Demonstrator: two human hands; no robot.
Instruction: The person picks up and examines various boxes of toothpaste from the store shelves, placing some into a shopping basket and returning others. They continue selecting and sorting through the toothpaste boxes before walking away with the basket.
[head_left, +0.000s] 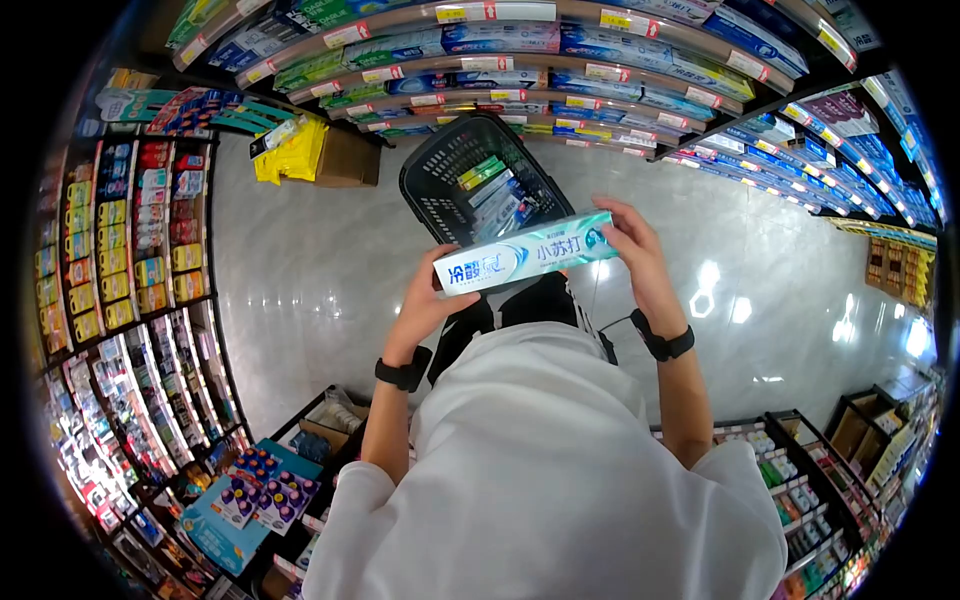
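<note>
I hold a long white and teal toothpaste box (525,253) level in front of me, one hand at each end. My left hand (428,300) grips its left end from below. My right hand (633,250) grips the right end. Both wrists wear black bands. Just beyond the box, a black shopping basket (430,175) stands on the floor with several toothpaste boxes (490,188) inside it.
Shelves of boxed toothpaste (500,60) curve across the far side and run along the right (840,140). Racks of small goods (130,260) line the left. A brown carton (348,158) and yellow packs (290,150) sit on the glossy grey floor (300,270).
</note>
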